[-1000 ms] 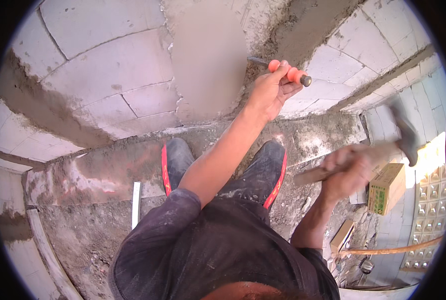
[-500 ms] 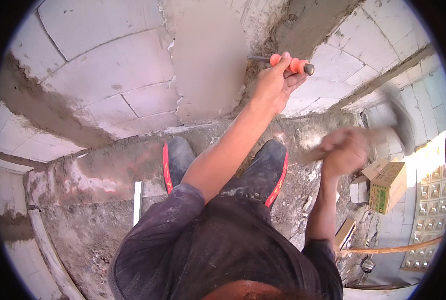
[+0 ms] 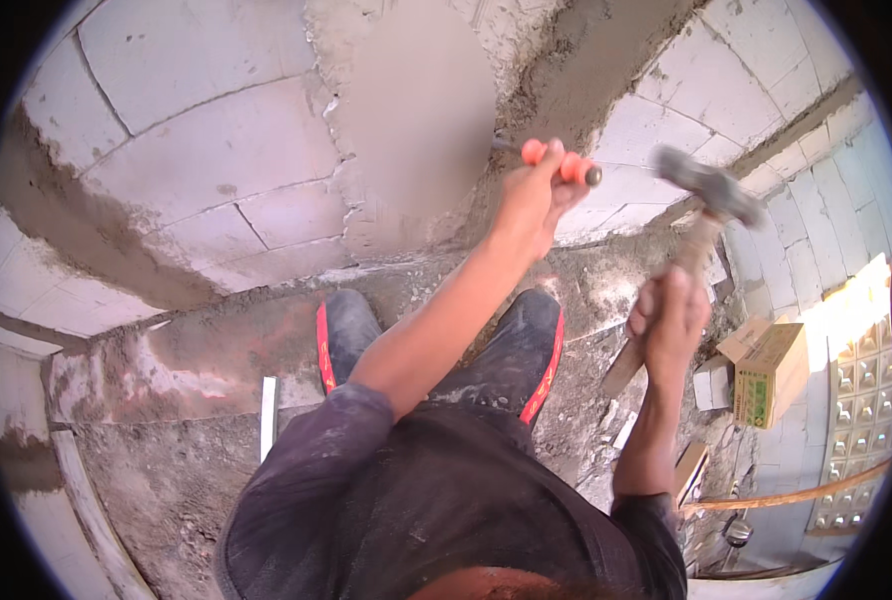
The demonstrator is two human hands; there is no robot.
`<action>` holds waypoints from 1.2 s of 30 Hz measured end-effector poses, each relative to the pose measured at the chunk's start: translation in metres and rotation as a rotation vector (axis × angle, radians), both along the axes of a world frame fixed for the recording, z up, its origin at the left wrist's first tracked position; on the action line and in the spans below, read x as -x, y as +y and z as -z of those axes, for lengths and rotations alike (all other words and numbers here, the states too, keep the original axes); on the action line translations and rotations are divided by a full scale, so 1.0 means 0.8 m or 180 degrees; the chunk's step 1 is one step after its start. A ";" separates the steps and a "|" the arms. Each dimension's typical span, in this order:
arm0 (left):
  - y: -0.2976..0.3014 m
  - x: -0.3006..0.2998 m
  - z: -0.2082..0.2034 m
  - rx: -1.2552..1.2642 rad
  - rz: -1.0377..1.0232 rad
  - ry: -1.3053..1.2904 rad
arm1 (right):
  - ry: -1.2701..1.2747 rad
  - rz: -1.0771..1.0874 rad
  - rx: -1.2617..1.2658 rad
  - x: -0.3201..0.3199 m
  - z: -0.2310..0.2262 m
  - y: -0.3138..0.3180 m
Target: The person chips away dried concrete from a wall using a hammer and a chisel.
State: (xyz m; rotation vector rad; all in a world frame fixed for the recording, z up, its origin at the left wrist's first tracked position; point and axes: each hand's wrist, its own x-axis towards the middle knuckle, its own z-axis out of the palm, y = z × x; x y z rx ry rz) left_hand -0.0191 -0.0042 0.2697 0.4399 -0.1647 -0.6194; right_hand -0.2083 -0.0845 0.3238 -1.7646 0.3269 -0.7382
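My left hand (image 3: pixel 538 198) is closed round the orange ribbed grip of a chisel (image 3: pixel 581 172). The chisel lies nearly level, its struck end facing right and its dark shaft running left toward the wall; a blurred grey patch hides the tip. In my right hand (image 3: pixel 674 315) is a hammer (image 3: pixel 708 187), gripped by its wooden handle. The hammer's metal head is raised to the right of the chisel, apart from it and slightly smeared by motion. Rough grey mortar (image 3: pixel 606 60) covers a strip of the block wall (image 3: pixel 226 130) beside the chisel.
At the right stands an open cardboard box (image 3: pixel 774 375) near a patterned vent-block panel (image 3: pixel 856 420). A wooden stick (image 3: pixel 786 495) lies below it. On the rubble-strewn floor to my left are a white strip (image 3: pixel 268 418) and a long pale board (image 3: pixel 101 520).
The hammer has swung left and its head now sits nearer the chisel. My left hand and the chisel have shifted slightly down and left in the picture.
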 end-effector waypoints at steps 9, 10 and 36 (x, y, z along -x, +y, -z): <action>0.021 -0.002 -0.023 0.0061 0.0623 -0.0546 | -0.1146 0.0648 -0.0586 0.008 -0.034 0.010; 0.019 -0.011 -0.024 0.0089 0.0628 -0.0621 | -0.1091 0.0665 -0.0582 0.010 -0.032 0.014; -0.016 -0.018 -0.035 0.0097 0.0139 -0.0130 | -0.0440 0.0551 0.2088 -0.030 0.005 0.001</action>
